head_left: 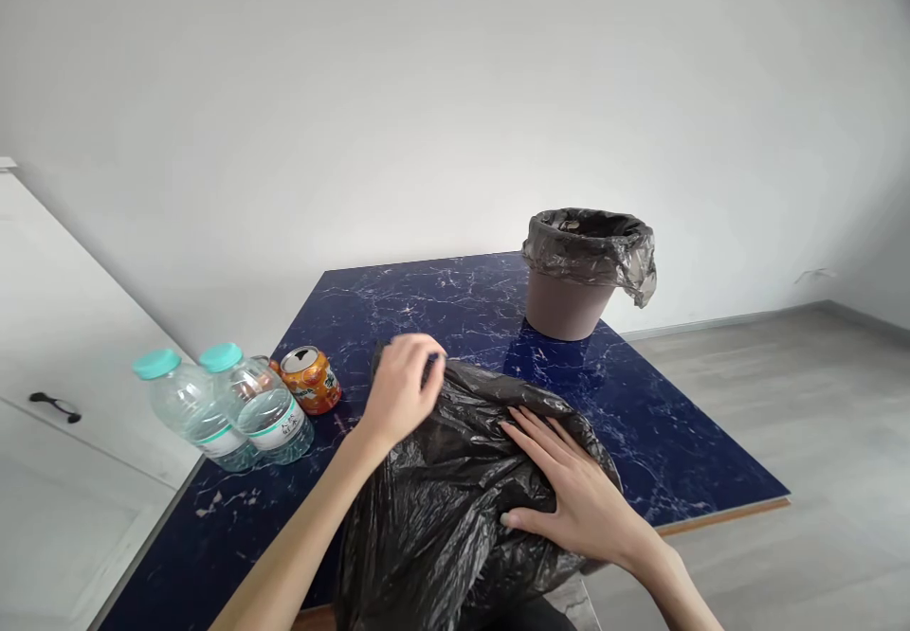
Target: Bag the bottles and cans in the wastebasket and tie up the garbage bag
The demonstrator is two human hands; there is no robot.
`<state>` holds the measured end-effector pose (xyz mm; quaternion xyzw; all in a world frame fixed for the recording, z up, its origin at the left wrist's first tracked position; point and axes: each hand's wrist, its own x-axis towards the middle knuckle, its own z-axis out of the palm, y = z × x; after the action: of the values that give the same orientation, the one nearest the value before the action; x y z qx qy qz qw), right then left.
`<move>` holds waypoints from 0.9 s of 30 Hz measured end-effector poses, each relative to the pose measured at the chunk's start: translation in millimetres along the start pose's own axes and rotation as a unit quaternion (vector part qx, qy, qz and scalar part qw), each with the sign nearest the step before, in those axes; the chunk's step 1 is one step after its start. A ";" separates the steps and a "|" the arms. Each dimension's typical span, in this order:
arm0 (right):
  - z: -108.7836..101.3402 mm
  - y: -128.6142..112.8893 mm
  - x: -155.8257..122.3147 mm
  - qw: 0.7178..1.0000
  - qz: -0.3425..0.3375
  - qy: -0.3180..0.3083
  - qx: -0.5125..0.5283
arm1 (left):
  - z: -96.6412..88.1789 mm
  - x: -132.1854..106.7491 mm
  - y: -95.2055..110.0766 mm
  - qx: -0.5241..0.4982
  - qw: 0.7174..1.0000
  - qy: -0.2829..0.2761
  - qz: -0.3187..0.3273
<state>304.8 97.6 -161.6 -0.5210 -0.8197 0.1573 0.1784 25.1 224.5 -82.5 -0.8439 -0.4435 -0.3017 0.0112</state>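
Observation:
A crumpled black plastic garbage bag (441, 489) spreads over the table's front edge and hangs down toward me. At its upper left edge is my left hand (405, 380), with the fingers curled over the plastic and a small gap showing by the thumb. My right hand (569, 484) lies on the right part of the bag, palm down, fingers spread and resting against the film. Its fingertips point to the upper left.
Two clear water bottles with teal caps (274, 408) and an orange soda can (313, 380) stand at the left of the blue marbled table (398, 295). A lined trash bin (569, 304) stands at the back right. A white cabinet (63, 460) is at the left.

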 end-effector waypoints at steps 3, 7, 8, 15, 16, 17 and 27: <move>1.0 0.4 -0.3 1.000 -0.004 0.005 0.010 | 8.4 -21.8 14.1 -0.018 0.988 -0.127 0.090; 1.4 0.8 -1.6 1.000 0.020 -0.003 0.021 | 23.2 -36.8 -9.6 0.003 0.981 -0.184 0.067; 1.6 1.0 -2.0 0.999 0.024 0.000 0.022 | 26.2 -37.3 -19.6 0.010 0.980 -0.189 0.053; 4.7 3.9 -4.5 0.996 0.031 0.057 0.059 | 7.2 -46.4 -33.9 0.040 0.987 -0.152 0.008; 5.0 4.1 -4.7 0.996 0.035 0.058 0.065 | -2.2 -53.4 -25.0 0.036 0.987 -0.154 0.021; 5.3 4.2 -4.9 0.995 0.037 0.059 0.071 | -12.4 -62.3 -15.2 0.028 0.986 -0.163 0.040; 0.1 -3.6 -15.6 0.994 -0.011 0.093 0.055 | -72.4 -184.2 4.8 -0.008 0.977 -0.190 0.094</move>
<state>308.0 81.9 -162.1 -0.5139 -0.7952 0.1516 0.2838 -85.6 64.2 -117.7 -0.9236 -0.3539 -0.1376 -0.0520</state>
